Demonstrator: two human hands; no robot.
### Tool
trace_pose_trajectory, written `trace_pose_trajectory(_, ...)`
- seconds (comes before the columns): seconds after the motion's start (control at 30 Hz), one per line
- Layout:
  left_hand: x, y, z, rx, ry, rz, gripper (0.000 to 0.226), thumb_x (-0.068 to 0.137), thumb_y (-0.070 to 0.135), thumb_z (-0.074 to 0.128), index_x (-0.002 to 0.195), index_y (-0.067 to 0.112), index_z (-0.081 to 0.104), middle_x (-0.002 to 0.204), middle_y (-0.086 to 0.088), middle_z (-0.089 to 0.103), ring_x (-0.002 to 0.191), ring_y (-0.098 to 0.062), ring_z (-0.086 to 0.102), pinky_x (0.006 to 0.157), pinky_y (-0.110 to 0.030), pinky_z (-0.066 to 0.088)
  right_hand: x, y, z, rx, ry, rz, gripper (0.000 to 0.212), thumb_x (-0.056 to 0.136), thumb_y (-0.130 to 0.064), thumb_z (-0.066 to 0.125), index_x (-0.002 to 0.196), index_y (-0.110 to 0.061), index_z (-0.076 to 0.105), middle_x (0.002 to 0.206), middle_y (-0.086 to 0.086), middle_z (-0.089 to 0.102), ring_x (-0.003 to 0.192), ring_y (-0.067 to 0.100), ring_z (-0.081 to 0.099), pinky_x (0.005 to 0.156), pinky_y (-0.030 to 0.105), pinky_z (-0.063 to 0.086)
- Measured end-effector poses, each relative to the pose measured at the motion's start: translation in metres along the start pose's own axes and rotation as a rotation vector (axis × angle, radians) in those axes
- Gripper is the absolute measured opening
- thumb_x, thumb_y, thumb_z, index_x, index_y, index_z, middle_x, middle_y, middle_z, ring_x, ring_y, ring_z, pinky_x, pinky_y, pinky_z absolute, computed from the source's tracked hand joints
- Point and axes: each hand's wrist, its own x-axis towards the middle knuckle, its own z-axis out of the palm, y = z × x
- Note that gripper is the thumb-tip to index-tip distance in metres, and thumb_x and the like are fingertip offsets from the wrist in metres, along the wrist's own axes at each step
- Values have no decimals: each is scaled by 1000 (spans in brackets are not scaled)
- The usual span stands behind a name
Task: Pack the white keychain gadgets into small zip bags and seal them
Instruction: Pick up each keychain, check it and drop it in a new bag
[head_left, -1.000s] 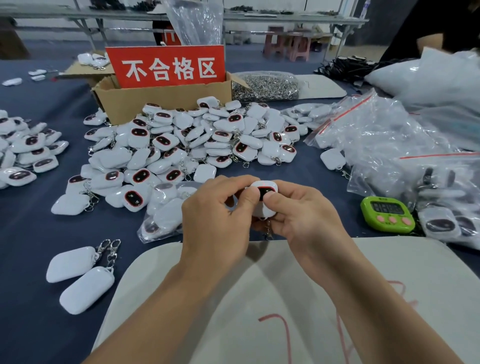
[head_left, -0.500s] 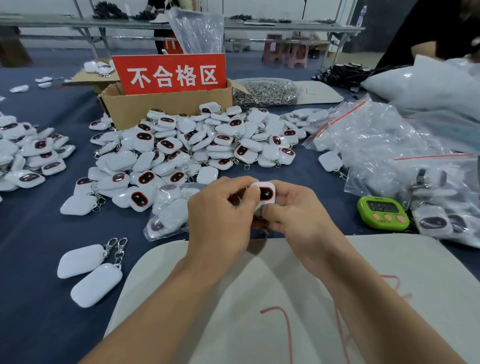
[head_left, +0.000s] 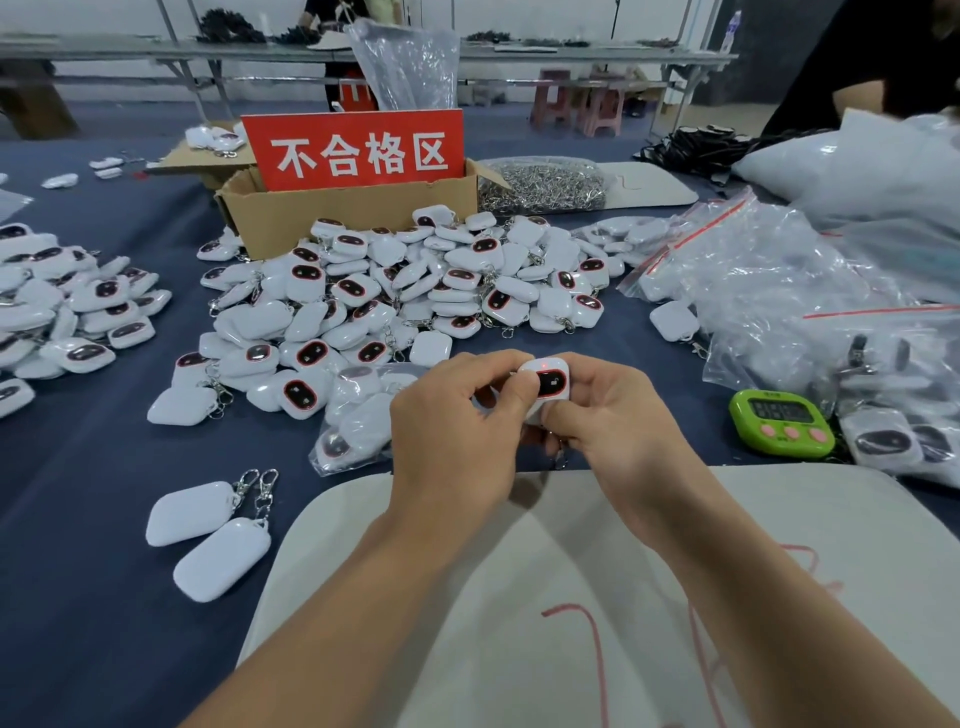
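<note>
**White gadget under test in both hands, no bag fetched yet**

On the blue-clothed desk (head_left: 78, 493) a side pile of gadgets (head_left: 62, 312) lies far left. Two face-down gadgets (head_left: 208, 530) with clips sit nearer the front. The main heap (head_left: 395, 291) spreads before a cardboard box (head_left: 337, 213) bearing a red sign (head_left: 358, 150).

A filled zip bag (head_left: 358, 415) lies just beyond the left hand (head_left: 452, 431), whose curled fingers and thumb pinch the left edge of the held gadget (head_left: 548, 384). That gadget is up off the desk, above the far edge of the pale mat (head_left: 571, 597). Its screen faces the camera, with a small red light showing above it. The right hand (head_left: 618, 421) grips it from the right and below, and its metal clip dangles beneath. Further right sit a green timer (head_left: 782, 423) and a heap of clear zip bags (head_left: 779, 280), some of them filled.

This looks like a function check ahead of bagging. Next, one hand must let go to draw an empty bag from the right-hand heap. The bag's mouth then needs opening, gadget and clip fed in, and the strip pressed along its whole length.
</note>
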Motion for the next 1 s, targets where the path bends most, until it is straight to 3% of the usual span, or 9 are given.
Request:
trace_pose_trajectory(0.1, 1, 0, 0, 18, -6, -10, 16, 89, 33, 71, 101, 35, 80, 79, 20, 70, 76, 4, 58, 67, -7, 36, 0, 0, -1, -48, 55, -27, 26, 95, 3, 61, 98, -17, 77, 83, 18, 74, 69, 20, 59, 64, 34, 46)
trace_pose_trajectory(0.23, 3, -2, 2, 33, 36, -18, 10, 86, 36, 74, 94, 40, 78, 82, 20, 70, 80, -1, 62, 72, -15, 43, 2, -2, -6, -50, 233, -80, 25, 87, 1, 72, 87, -24, 77, 75, 0, 77, 64, 8, 65, 64, 21, 53)
trace_pose_trajectory(0.3, 1, -3, 4, 79, 45, -29, 11, 85, 34, 78, 94, 40, 78, 80, 19, 70, 81, -4, 62, 76, -22, 47, 3, -2, -12, -58, 309, -102, 24, 84, 1, 77, 82, -23, 77, 79, -2, 79, 71, 16, 72, 71, 26, 56)
trace_pose_trajectory(0.43, -3, 0, 5, 97, 55, 23, 28, 82, 26, 82, 105, 40, 78, 92, 24, 72, 92, 1, 61, 85, -18, 46, 2, -1, -13, -157, 399, -155, 30, 81, 2, 78, 75, -28, 77, 76, -1, 78, 76, 29, 73, 74, 41, 61)
trace_pose_trajectory(0.57, -4, 2, 2, 118, 29, -13, 27, 81, 26, 83, 98, 47, 79, 85, 27, 73, 88, -14, 68, 83, -40, 55, 3, -1, -11, -195, 440, -175, 37, 81, 3, 77, 72, -33, 77, 74, 3, 76, 72, 35, 70, 66, 43, 58)
trace_pose_trajectory(0.63, -4, 2, 2, 147, 36, -8, 27, 81, 26, 84, 98, 47, 79, 78, 28, 71, 86, -19, 66, 80, -43, 54, 3, 0, -11, -194, 442, -177, 37, 81, 3, 77, 72, -33, 77, 74, 1, 77, 72, 34, 71, 67, 43, 59)
trace_pose_trajectory(0.83, -5, 4, 3, 160, 36, 33, 26, 83, 25, 82, 100, 44, 79, 81, 30, 67, 90, -17, 64, 83, -38, 52, 2, -2, -14, -220, 426, -169, 31, 80, 1, 79, 75, -30, 78, 74, -5, 77, 71, 17, 73, 73, 36, 62)
trace_pose_trajectory(0.93, -4, 3, 3, 144, 48, 58, 40, 83, 18, 82, 114, 43, 76, 92, 33, 66, 98, -5, 60, 90, -15, 45, 2, -4, -15, -139, 376, -109, 22, 79, -4, 81, 78, -26, 80, 75, -3, 78, 73, 14, 73, 74, 31, 61)
trace_pose_trajectory(1.0, -5, 2, 3, 131, 27, 108, 56, 82, 10, 82, 127, 40, 69, 114, 25, 70, 108, -2, 57, 94, -10, 41, 0, -7, -14, -20, 305, -62, 17, 81, -4, 80, 82, -21, 80, 71, 1, 75, 62, 12, 65, 62, 23, 53)
